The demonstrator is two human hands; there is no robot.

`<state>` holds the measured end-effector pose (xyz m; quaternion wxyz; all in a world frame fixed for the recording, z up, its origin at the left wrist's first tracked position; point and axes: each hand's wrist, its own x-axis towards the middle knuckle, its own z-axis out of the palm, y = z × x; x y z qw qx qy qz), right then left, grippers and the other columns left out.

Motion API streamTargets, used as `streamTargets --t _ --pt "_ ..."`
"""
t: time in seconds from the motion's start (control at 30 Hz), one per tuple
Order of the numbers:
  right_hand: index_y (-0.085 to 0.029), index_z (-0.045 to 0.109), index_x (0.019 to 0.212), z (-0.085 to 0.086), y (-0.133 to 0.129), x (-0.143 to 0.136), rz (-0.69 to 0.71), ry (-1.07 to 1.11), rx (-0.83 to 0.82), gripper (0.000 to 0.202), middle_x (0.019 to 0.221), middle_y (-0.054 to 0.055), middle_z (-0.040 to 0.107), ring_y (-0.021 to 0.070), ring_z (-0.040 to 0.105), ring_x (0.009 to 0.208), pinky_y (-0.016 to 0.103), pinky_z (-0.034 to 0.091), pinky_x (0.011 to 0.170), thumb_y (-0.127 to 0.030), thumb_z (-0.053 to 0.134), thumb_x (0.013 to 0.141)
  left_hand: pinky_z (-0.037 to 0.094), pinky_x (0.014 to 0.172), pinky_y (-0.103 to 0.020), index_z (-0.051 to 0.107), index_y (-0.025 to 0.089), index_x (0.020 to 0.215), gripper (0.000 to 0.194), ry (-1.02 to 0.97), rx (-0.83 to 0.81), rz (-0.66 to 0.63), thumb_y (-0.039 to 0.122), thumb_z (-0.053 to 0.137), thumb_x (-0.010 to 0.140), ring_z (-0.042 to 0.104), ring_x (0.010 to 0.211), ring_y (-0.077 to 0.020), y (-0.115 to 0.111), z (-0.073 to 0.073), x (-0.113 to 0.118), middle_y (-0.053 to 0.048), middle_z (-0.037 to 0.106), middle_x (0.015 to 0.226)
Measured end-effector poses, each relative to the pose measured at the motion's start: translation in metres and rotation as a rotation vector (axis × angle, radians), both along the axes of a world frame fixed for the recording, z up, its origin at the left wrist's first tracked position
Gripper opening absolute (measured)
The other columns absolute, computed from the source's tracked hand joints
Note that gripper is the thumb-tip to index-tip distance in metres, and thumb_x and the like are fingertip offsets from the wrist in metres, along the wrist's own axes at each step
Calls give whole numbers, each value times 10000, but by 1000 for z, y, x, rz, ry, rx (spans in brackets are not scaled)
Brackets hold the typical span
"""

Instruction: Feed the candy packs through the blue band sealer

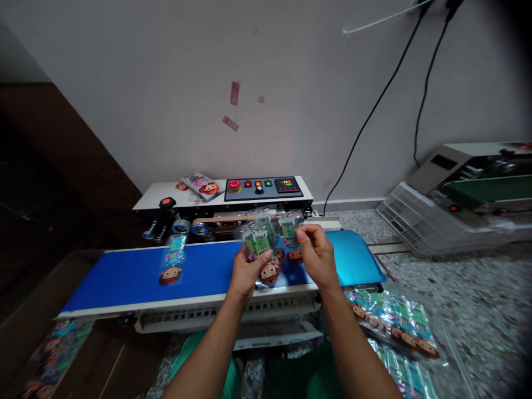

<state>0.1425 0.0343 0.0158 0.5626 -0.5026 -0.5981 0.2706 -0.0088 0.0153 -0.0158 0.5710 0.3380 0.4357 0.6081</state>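
My left hand [245,272] is closed around several clear plastic packets [269,269] printed with a brown-haired cartoon head and a green body. Just to the right, my right hand [319,252] pinches the edge of another such packet [288,233] between thumb and fingers. Both hands are over the blue conveyor belt [216,265] of a sealing machine. Farther left, a single packet [173,257] lies on the belt near the machine's rollers [182,226]. The lower edges of the held packets partly overlap, so their exact number is hidden.
Behind the belt sits the control panel [264,188] with a red stop button and lit display. A box [29,366] of packets is at lower left; stacked packets [394,321] lie at lower right. A white basket [415,221] and second machine [469,172] stand right.
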Motion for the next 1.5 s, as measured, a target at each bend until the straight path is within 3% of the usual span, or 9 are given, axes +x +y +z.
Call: streamTargets --t 0.23,0.43,0.63,0.8,0.97,1.07,1.2,1.33,1.5 --pt "-218 510 966 -13 9 39 -119 191 -205 349 734 -32 555 81 464 382 226 383 363 -530 508 808 530 562 -305 574 160 966 396 -33 -21 -26 308 759 649 662 573 -179 -1 2 -5 -31 709 743" --pt "-161 584 855 -47 27 84 -381 -283 -260 293 771 65 643 179 572 656 295 433 624 -425 465 811 533 571 -281 579 146 937 378 -16 30 23 287 766 639 662 571 -166 -1 5 -8 -28 704 715" --pt "-152 621 861 -56 41 72 -467 -492 -366 276 762 90 660 208 583 705 290 380 632 -337 418 826 541 560 -313 590 146 955 427 -21 -30 -41 313 782 612 672 586 -195 -4 7 -5 -52 718 755" --pt "-137 635 945 -47 43 46 -337 -493 -291 298 882 120 675 221 605 827 315 420 732 -345 445 850 540 579 -320 592 146 956 433 -20 -62 -81 303 789 603 676 621 -204 -5 7 -5 -54 720 768" --pt "-203 610 1119 -15 21 9 89 12 -112 379 1088 74 659 193 598 989 316 460 835 -450 474 866 529 719 -305 638 155 977 437 28 6 -57 293 792 593 677 736 -185 -4 3 -1 -55 724 891" --pt "-228 675 977 -5 10 -11 232 216 -91 262 962 20 696 169 624 900 295 477 807 -413 573 822 521 758 -306 639 147 1007 437 53 57 -77 289 776 617 668 802 -195 -4 2 3 -65 717 936" --pt "-206 683 871 -7 9 -17 86 358 -28 191 863 10 696 157 620 830 287 479 767 -369 614 799 524 772 -316 631 140 997 424 65 48 -91 296 771 627 667 822 -204 -5 2 4 -76 713 942" --pt "-194 611 917 -13 16 11 -187 374 62 265 850 11 652 143 602 769 276 472 712 -433 523 841 546 610 -303 613 148 1000 439 56 -32 -168 336 764 633 679 680 -202 -6 4 2 -74 717 840" --pt "-160 616 933 -32 29 67 -402 -69 -164 366 690 32 620 178 567 650 276 419 597 -468 436 851 558 599 -304 595 150 982 432 40 -18 -158 339 763 632 693 770 -240 -7 8 -1 -99 713 917"
